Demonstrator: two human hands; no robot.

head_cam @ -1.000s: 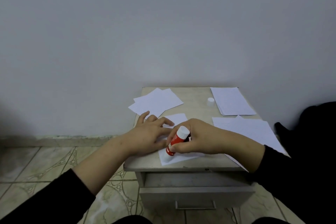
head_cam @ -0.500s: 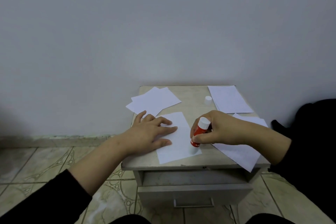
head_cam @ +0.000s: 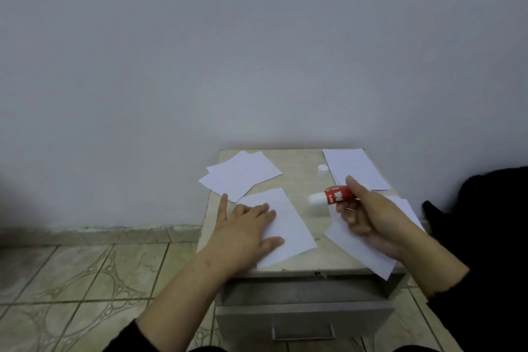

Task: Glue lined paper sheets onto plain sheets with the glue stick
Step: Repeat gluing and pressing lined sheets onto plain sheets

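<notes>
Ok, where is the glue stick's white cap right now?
In the head view the cap stands by itself on the cabinet top toward the back right, just left of the far paper stack and beyond the glue stick held in the right hand.

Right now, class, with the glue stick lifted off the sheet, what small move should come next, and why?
Probably put the glue stick down, or cap it. The right hand holds it sideways above the table, off the sheet that the left hand presses flat. Its cap stands by the far stack. That frees a hand for the next sheet.
</notes>
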